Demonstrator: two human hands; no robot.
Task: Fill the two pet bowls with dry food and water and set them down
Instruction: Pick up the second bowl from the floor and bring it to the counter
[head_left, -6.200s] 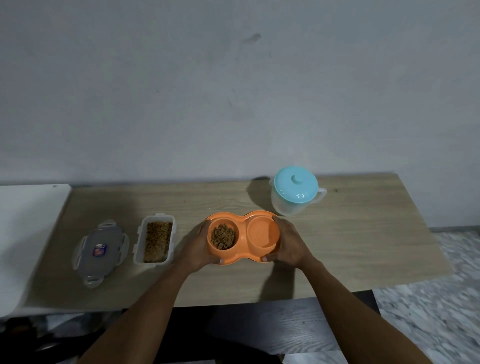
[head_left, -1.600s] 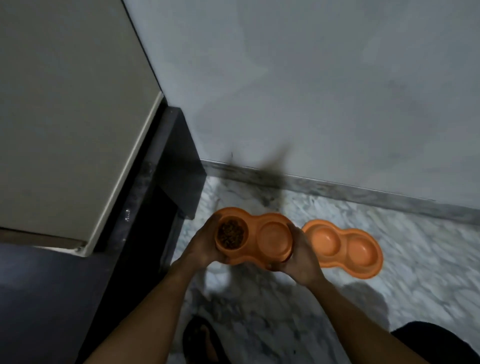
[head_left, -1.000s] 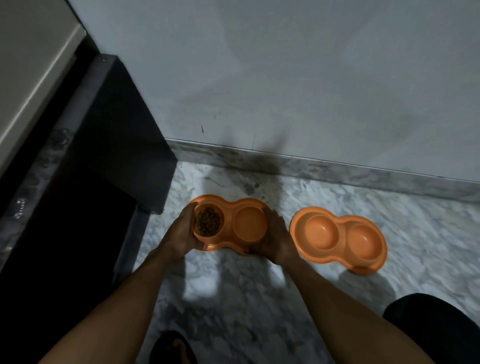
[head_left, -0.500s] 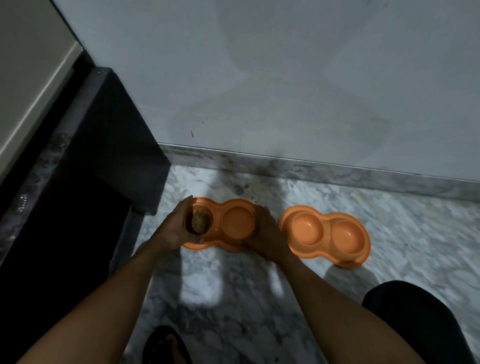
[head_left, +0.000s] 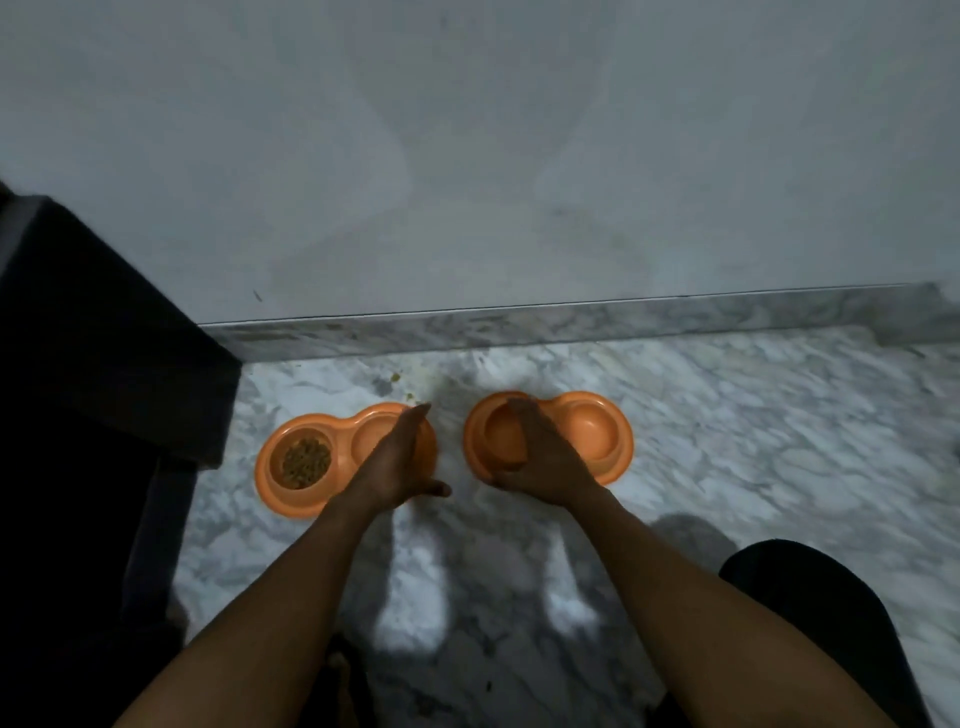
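two orange plastic double pet bowls sit side by side on the marble floor (head_left: 753, 467): the left bowl (head_left: 291, 467) holds kibble (head_left: 305, 462) beside the flat, released left hand (head_left: 400, 462); the right hand (head_left: 540, 457) is grasping the right bowl (head_left: 597, 436).

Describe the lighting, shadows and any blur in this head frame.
Head view: dim overall; pale light patches and arm shadows on the marble floor; left side nearly black; soft blur on left hand and right hand; kibble in the left bowl readable; no glare.
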